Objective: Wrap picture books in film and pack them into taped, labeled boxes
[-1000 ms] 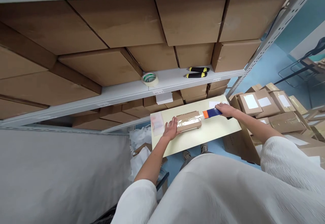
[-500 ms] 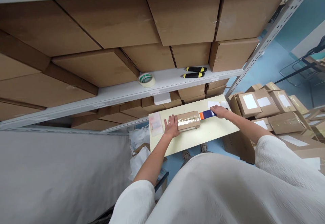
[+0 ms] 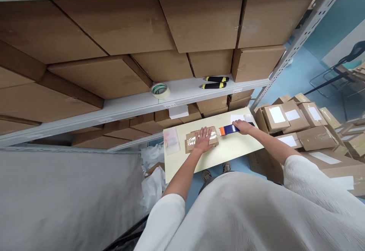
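Note:
My left hand [image 3: 202, 140] lies with fingers spread on top of a small cardboard box [image 3: 190, 143], which has shiny clear tape across it. Part of the box is hidden under the palm. In my right hand [image 3: 242, 126] is a slim dark blue item [image 3: 229, 130] with an orange and white end; its kind is not clear. That end points at the box, with a short gap between them. Both rest at the pale yellow table board [image 3: 236, 144].
Two black and yellow utility knives [image 3: 213, 86] and a tape roll [image 3: 160, 90] lie on the metal shelf [image 3: 182, 90] among cardboard boxes. Thin pinkish sheets [image 3: 171, 140] lie at the board's left end. Labelled parcels [image 3: 316, 139] are piled on the right.
My left hand has moved from the box's left end onto its top. The box has shifted left, away from the blue item, which now stands apart from it. My right hand keeps its hold.

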`<state>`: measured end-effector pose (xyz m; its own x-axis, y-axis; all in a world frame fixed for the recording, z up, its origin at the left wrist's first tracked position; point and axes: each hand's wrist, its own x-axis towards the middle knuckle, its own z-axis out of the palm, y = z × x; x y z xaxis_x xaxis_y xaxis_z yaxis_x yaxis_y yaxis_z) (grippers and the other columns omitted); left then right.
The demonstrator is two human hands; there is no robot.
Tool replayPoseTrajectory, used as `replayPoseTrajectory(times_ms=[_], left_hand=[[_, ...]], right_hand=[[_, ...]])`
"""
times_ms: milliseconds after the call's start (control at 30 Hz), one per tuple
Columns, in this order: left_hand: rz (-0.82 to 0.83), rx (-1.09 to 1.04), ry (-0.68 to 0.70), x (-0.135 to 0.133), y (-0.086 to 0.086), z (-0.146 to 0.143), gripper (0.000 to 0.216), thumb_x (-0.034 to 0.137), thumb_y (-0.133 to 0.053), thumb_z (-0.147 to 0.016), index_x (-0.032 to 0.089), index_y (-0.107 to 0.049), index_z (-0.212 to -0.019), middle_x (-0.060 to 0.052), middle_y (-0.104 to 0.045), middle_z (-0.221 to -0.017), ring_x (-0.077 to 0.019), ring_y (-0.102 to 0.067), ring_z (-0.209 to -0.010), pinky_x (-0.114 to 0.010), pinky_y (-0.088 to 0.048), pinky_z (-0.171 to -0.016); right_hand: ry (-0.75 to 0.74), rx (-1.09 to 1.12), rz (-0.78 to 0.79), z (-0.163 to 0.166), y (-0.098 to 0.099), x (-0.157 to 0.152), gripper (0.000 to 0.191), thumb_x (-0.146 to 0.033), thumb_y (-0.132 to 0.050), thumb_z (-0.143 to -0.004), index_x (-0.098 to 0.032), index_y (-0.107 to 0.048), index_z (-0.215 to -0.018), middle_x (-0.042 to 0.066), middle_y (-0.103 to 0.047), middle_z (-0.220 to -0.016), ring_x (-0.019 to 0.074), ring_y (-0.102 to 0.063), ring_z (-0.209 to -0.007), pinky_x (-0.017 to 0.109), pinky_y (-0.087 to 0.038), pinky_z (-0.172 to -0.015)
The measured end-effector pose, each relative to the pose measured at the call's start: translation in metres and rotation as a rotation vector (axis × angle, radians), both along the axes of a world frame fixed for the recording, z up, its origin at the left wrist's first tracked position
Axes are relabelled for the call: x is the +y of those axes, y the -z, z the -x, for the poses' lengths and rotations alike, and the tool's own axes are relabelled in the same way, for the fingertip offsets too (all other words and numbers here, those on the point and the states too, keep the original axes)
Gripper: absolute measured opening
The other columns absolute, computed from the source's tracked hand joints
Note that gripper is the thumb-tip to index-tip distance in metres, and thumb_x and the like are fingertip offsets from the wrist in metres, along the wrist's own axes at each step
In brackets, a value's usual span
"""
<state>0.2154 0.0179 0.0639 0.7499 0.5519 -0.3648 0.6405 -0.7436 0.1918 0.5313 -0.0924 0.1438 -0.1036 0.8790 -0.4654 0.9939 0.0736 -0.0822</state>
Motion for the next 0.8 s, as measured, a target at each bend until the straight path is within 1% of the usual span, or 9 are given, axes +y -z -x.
replayPoseTrajectory(times_ms=[133, 267, 367, 467, 533, 600, 700, 800], left_hand=[[-0.015, 0.016, 0.000, 0.005, 0.003, 0.021, 0.111, 0.069, -0.062, -0.095, 0.022, -0.004, -0.178, -0.019, 0.002, -0.184, -0.0426, 0.007, -0.170, -0.072, 0.003, -0.131], [-0.008, 0.015, -0.005, 0.006, 0.003, 0.026, 0.112, 0.067, -0.064, -0.095, 0.023, -0.004, -0.178, -0.018, 0.000, -0.184, -0.0425, 0.007, -0.170, -0.071, 0.002, -0.132], [-0.012, 0.001, -0.004, 0.006, 0.004, 0.027, 0.112, 0.066, -0.066, -0.094, 0.025, -0.004, -0.178, -0.018, -0.002, -0.184, -0.0424, 0.006, -0.170, -0.071, 0.002, -0.132], [-0.021, -0.004, 0.003, 0.006, 0.003, 0.028, 0.112, 0.065, -0.068, -0.094, 0.025, -0.004, -0.178, -0.018, -0.002, -0.184, -0.0415, 0.005, -0.170, -0.071, 0.002, -0.132], [-0.022, -0.004, 0.008, 0.006, 0.002, 0.027, 0.113, 0.065, -0.068, -0.094, 0.024, -0.005, -0.178, -0.019, -0.001, -0.184, -0.0414, 0.005, -0.170, -0.071, 0.001, -0.132], [-0.018, 0.002, 0.010, 0.006, 0.002, 0.026, 0.113, 0.065, -0.068, -0.093, 0.023, -0.006, -0.178, -0.019, 0.000, -0.184, -0.0418, 0.006, -0.170, -0.071, 0.001, -0.132], [-0.011, 0.009, 0.008, 0.006, 0.002, 0.026, 0.114, 0.065, -0.068, -0.093, 0.022, -0.006, -0.178, -0.020, 0.001, -0.184, -0.0422, 0.006, -0.170, -0.071, 0.001, -0.132], [-0.008, -0.004, 0.005, 0.006, 0.002, 0.027, 0.115, 0.067, -0.068, -0.093, 0.023, -0.005, -0.178, -0.020, 0.000, -0.184, -0.0421, 0.006, -0.170, -0.071, 0.001, -0.132]], right_hand=[[-0.030, 0.035, 0.001, 0.006, 0.002, 0.005, 0.048, -0.022, -0.073, -0.091, -0.019, -0.053, -0.135, 0.018, -0.066, -0.135, 0.0341, -0.060, -0.125, 0.041, -0.050, -0.099], [-0.042, 0.047, 0.016, 0.003, 0.002, 0.007, 0.053, -0.026, -0.079, -0.087, -0.020, -0.054, -0.133, 0.018, -0.068, -0.131, 0.0341, -0.063, -0.122, 0.040, -0.049, -0.098], [-0.041, 0.045, 0.028, -0.011, 0.000, 0.002, 0.053, -0.026, -0.079, -0.087, -0.021, -0.054, -0.133, 0.017, -0.068, -0.131, 0.0340, -0.063, -0.121, 0.039, -0.049, -0.097], [-0.027, 0.018, 0.038, -0.025, -0.001, -0.007, 0.051, -0.023, -0.077, -0.087, -0.020, -0.055, -0.134, 0.018, -0.068, -0.131, 0.0344, -0.062, -0.123, 0.039, -0.049, -0.096], [-0.019, -0.009, 0.036, -0.029, -0.001, -0.012, 0.050, -0.021, -0.073, -0.088, -0.019, -0.055, -0.135, 0.019, -0.068, -0.132, 0.0351, -0.061, -0.124, 0.041, -0.049, -0.097], [-0.019, -0.035, 0.030, -0.025, 0.000, -0.013, 0.051, -0.016, -0.070, -0.088, -0.018, -0.055, -0.136, 0.020, -0.067, -0.133, 0.0356, -0.060, -0.125, 0.042, -0.049, -0.097], [-0.022, -0.065, 0.030, -0.009, 0.006, -0.008, 0.058, -0.007, -0.068, -0.083, -0.017, -0.055, -0.139, 0.021, -0.067, -0.133, 0.0361, -0.060, -0.125, 0.043, -0.050, -0.098], [-0.026, -0.115, 0.043, 0.012, 0.014, 0.003, 0.064, -0.005, -0.067, -0.081, -0.018, -0.053, -0.142, 0.022, -0.067, -0.134, 0.0358, -0.061, -0.125, 0.043, -0.049, -0.099]])
